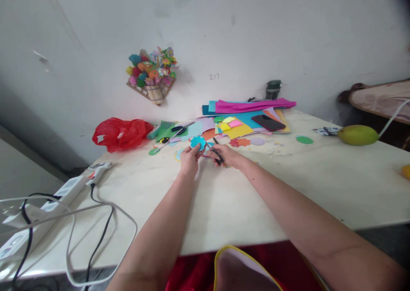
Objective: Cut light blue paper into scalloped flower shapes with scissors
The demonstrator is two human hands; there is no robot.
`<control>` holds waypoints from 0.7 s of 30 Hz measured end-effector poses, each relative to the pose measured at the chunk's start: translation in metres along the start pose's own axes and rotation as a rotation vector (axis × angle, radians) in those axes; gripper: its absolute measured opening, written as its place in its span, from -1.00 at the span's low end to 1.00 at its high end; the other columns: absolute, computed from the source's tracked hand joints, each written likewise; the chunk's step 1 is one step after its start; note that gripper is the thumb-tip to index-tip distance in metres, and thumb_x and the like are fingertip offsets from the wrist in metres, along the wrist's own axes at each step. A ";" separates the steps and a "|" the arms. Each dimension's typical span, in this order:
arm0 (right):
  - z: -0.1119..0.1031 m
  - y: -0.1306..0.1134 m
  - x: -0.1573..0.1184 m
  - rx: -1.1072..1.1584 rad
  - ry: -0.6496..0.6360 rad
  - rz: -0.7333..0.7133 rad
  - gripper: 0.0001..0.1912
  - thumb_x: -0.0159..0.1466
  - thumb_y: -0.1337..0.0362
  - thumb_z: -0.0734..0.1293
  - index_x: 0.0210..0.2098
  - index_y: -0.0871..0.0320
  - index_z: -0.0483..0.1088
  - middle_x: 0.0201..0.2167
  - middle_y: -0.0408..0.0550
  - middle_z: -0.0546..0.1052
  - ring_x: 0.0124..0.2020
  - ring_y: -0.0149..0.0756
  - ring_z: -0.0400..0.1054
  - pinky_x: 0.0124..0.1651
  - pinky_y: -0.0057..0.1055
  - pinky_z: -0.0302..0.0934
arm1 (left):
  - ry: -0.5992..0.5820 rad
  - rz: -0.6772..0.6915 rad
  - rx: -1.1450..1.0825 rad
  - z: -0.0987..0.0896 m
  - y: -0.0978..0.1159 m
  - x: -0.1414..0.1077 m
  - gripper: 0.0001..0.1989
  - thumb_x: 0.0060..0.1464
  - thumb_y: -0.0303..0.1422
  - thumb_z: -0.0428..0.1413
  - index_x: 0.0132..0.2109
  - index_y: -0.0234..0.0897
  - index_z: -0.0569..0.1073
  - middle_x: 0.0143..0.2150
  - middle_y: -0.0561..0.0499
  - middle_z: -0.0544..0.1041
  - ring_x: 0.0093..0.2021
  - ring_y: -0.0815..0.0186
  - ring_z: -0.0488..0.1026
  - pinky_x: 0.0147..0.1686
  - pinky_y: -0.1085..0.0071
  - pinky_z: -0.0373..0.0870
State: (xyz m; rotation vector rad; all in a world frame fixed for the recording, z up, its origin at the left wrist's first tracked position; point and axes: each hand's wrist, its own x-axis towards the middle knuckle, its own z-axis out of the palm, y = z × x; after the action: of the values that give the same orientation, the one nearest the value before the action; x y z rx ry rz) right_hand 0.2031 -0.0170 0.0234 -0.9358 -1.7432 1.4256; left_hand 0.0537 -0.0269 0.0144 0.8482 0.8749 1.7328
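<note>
In the head view, my left hand (190,157) pinches a blue paper flower (197,142) with a scalloped edge. My right hand (226,155) is closed round the black handles of a pair of scissors (218,154). The blades point up and left, apart from each other, close to the flower's right edge; whether they touch it I cannot tell. Some pale and blue cut paper lies under and around both hands, partly hidden by them. Just beyond my right hand are an orange-red paper flower (240,142) and a lilac paper oval (257,141).
Behind my hands lie coloured sheets (243,119), a phone (268,122) and a second pair of scissors (179,129). A red plastic bag (123,133) sits at the back left. A power strip (68,190) with loose cables is at left. A yellow-green fruit (358,135) lies at right.
</note>
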 end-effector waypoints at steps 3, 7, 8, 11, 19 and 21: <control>-0.001 0.002 0.001 -0.016 -0.005 -0.010 -0.75 0.06 0.15 0.41 -0.42 0.15 0.29 -0.68 -0.25 0.37 -0.73 -0.49 0.27 -0.80 -0.60 -0.04 | -0.004 -0.004 -0.004 -0.002 0.000 0.002 -0.71 -0.36 -0.33 0.35 -0.44 -0.36 0.48 -0.43 -0.03 0.54 -0.32 0.27 0.52 -0.13 0.26 0.41; -0.002 0.001 -0.001 -0.022 -0.022 -0.017 -0.75 0.06 0.15 0.40 -0.43 0.15 0.29 -0.67 -0.25 0.37 -0.72 -0.49 0.27 -0.79 -0.61 -0.04 | -0.030 -0.006 -0.018 -0.004 0.002 0.004 -0.72 -0.37 -0.35 0.36 -0.44 -0.36 0.50 -0.43 -0.02 0.55 -0.32 0.27 0.52 -0.10 0.26 0.42; -0.002 0.000 -0.001 -0.024 -0.025 -0.017 -0.75 0.06 0.15 0.40 -0.43 0.15 0.28 -0.68 -0.26 0.36 -0.72 -0.50 0.26 -0.79 -0.61 -0.04 | -0.038 -0.004 -0.019 -0.004 0.002 0.004 -0.72 -0.37 -0.35 0.36 -0.44 -0.36 0.50 -0.43 -0.02 0.55 -0.33 0.28 0.52 -0.10 0.26 0.43; -0.003 0.000 0.000 -0.038 -0.029 -0.011 -0.73 0.06 0.14 0.40 -0.43 0.15 0.27 -0.69 -0.26 0.36 -0.73 -0.49 0.25 -0.79 -0.61 -0.04 | -0.050 -0.003 -0.006 -0.007 0.004 0.005 -0.71 -0.39 -0.34 0.37 -0.45 -0.36 0.50 -0.43 -0.02 0.55 -0.34 0.27 0.52 -0.11 0.24 0.44; -0.005 0.004 0.003 -0.035 -0.058 -0.003 -0.71 0.05 0.13 0.41 -0.41 0.16 0.28 -0.69 -0.26 0.36 -0.74 -0.50 0.24 -0.81 -0.61 -0.06 | -0.072 -0.025 0.024 -0.011 0.007 0.007 -0.68 -0.42 -0.32 0.39 -0.44 -0.37 0.51 -0.41 -0.04 0.56 -0.33 0.25 0.53 -0.08 0.19 0.44; -0.005 0.004 0.003 -0.034 -0.060 0.001 -0.72 0.05 0.13 0.41 -0.42 0.16 0.27 -0.69 -0.26 0.36 -0.75 -0.50 0.24 -0.81 -0.61 -0.06 | -0.070 -0.026 0.028 -0.012 0.007 0.008 -0.68 -0.42 -0.33 0.39 -0.44 -0.37 0.51 -0.41 -0.04 0.56 -0.33 0.25 0.53 -0.08 0.18 0.44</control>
State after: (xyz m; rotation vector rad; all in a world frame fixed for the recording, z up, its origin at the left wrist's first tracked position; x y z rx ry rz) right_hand 0.2062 -0.0111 0.0202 -0.9202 -1.8159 1.4429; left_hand 0.0387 -0.0229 0.0155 0.9068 0.8614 1.6621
